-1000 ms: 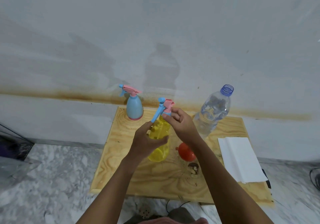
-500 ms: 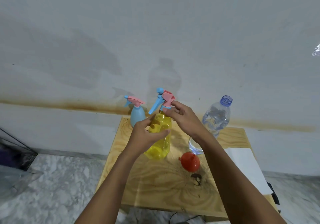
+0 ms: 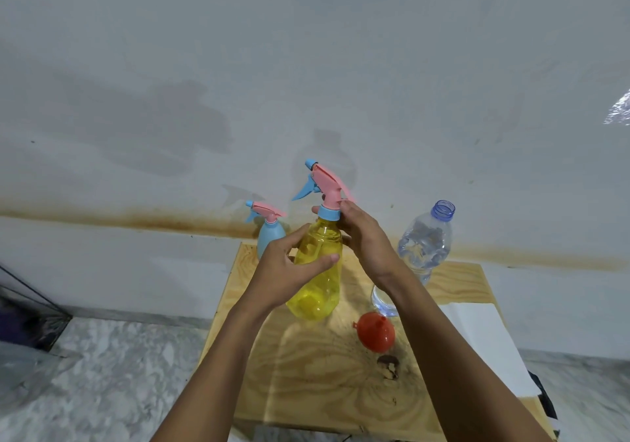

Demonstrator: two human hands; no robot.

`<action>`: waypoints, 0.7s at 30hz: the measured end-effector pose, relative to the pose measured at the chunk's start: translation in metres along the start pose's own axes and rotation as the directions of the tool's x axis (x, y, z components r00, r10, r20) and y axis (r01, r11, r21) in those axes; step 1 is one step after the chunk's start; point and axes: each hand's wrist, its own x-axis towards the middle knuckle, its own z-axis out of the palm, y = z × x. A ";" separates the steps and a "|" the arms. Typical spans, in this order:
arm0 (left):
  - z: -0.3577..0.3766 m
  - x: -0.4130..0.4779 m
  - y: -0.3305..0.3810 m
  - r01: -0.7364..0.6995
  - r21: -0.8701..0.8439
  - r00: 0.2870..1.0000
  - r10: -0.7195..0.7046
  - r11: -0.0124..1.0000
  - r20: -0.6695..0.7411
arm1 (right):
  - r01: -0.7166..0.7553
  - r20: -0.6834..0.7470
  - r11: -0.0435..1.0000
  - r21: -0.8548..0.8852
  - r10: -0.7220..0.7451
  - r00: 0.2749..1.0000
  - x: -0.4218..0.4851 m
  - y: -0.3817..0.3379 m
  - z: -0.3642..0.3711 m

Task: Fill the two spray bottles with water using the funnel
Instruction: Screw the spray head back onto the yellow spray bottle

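Note:
My left hand [image 3: 288, 272] wraps the body of a yellow spray bottle [image 3: 320, 281], held tilted above the wooden board [image 3: 306, 383]. My right hand [image 3: 363, 237] pinches the blue collar under its pink and blue trigger head [image 3: 322, 185]. A light blue spray bottle [image 3: 267, 233] with the same kind of head stands at the board's far left corner. A clear water bottle [image 3: 424, 243], uncapped, stands at the far right, partly hidden by my right arm. A red funnel [image 3: 376, 332] lies mouth down on the board.
A white folded cloth [image 3: 484, 346] lies on the board's right side. A small dark knot or chip [image 3: 388, 365] marks the wood near the funnel. The board rests on a marbled floor [image 3: 102, 380] against a stained wall. A dark wire object [image 3: 24, 308] sits at far left.
The yellow bottle has been lifted off the board and raised. My right hand has shifted from the trigger head down to the blue collar. The camera has tilted up.

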 end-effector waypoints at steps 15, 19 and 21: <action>0.001 0.003 0.001 -0.002 -0.045 1.000 0.001 0.999 -0.029 | 0.084 -0.234 0.986 0.146 -0.048 0.971 -0.008 0.003 0.021; 0.002 0.003 0.002 -0.019 -0.059 1.000 0.018 0.998 -0.015 | 0.124 -0.278 0.983 0.139 -0.082 0.957 -0.010 0.005 0.032; 0.002 0.003 0.003 -0.022 -0.077 1.000 0.020 0.997 -0.020 | 0.129 -0.233 0.981 0.143 -0.093 0.968 -0.012 0.004 0.033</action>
